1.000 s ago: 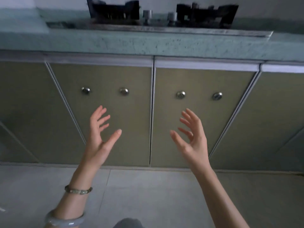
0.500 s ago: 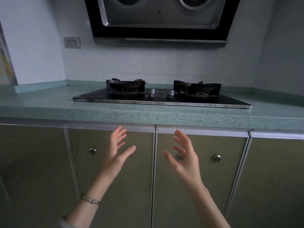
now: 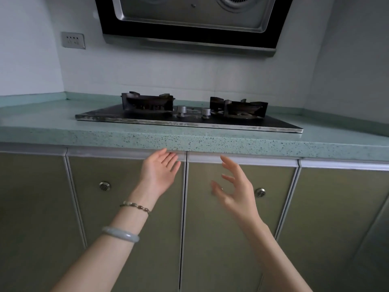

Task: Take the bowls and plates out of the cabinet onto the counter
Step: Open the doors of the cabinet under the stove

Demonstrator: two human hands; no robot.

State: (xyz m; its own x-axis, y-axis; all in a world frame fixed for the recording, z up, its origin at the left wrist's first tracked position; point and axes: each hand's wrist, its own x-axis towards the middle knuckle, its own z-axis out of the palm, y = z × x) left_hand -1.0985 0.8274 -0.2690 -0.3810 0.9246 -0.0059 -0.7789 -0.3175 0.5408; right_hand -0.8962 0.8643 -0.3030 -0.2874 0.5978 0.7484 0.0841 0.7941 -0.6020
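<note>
Since half a second ago, our left hand (image 3: 160,171) has risen so its fingertips (image 3: 166,151) reach the silver rail under the table (image 3: 210,142), at 12 o'clock from the wrist. We see the cabinet (image 3: 130,207) below the table, its olive doors shut, tall axis vertical, faces toward us, round vents on each. Our right hand (image 3: 237,192) hovers at 3 o'clock before the right door (image 3: 242,228), fingers spread wide, holding nothing. Our left palm is open, empty.

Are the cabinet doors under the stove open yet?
No, both cabinet doors are shut, with the open hands in front.
</note>
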